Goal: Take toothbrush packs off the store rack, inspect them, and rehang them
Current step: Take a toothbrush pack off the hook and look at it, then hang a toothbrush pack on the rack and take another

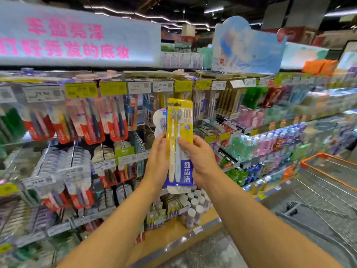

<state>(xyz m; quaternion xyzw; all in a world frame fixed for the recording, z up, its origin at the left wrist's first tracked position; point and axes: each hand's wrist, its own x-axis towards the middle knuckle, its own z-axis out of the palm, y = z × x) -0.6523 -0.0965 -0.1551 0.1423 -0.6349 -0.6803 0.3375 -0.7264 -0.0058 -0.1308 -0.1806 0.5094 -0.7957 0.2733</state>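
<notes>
Yellow-and-blue toothbrush pack held off the rack

The flat yellow-and-blue two-brush toothbrush pack [179, 142] stands upright, front facing near, centre scene; a white blister pack [160, 120] sits behind it, peeking out left.

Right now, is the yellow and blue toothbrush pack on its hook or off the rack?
Off the rack. The yellow and blue toothbrush pack is held upright in front of the shelves, gripped by the left hand and right hand.

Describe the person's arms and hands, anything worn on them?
Both forearms are bare as far as the frame shows, with no sleeves in view. The left hand and right hand wear no gloves, and no watch, bracelet or ring is visible.
</notes>
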